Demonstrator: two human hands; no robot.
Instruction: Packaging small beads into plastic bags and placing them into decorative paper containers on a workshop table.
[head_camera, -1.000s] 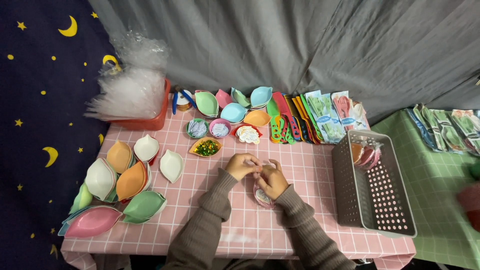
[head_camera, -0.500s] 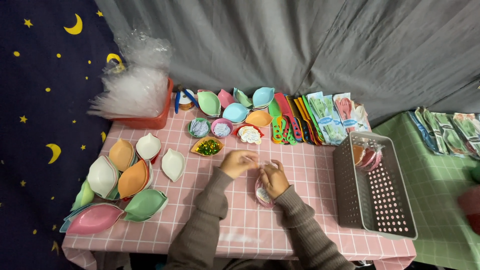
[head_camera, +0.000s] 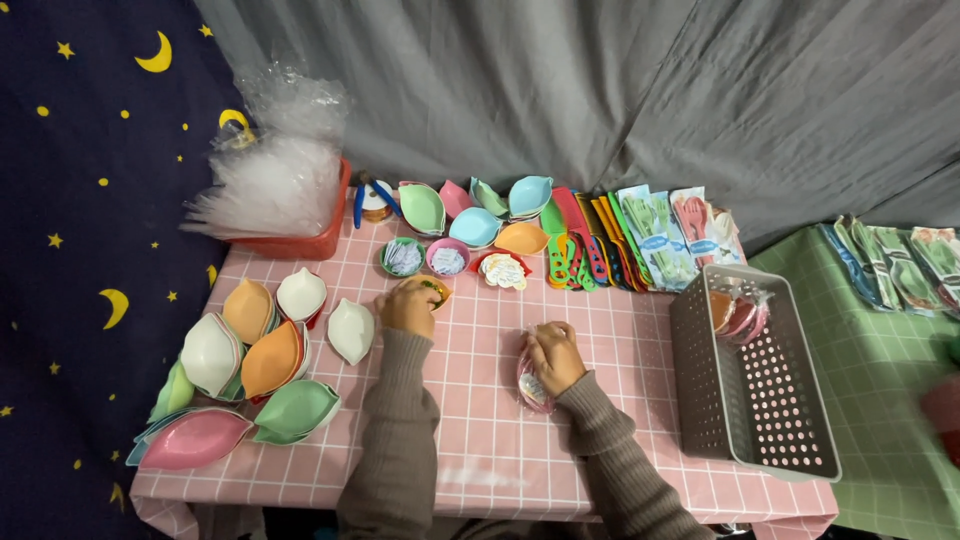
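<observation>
Our left hand (head_camera: 408, 306) has just moved away to the small orange dish (head_camera: 436, 291), grip unclear; our right hand (head_camera: 553, 355) now alone holds the clear packet (head_camera: 532, 385) on the desk (head_camera: 480, 440).

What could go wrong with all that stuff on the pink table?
The left hand reaches into a small orange dish set close among other little dishes; a nudge might tip one and spill it. The leaf-shaped bowls are stacked loosely near the table edge, so a bumped sleeve may send some off. The right hand presses a clear packet flat; it might slide away.
</observation>
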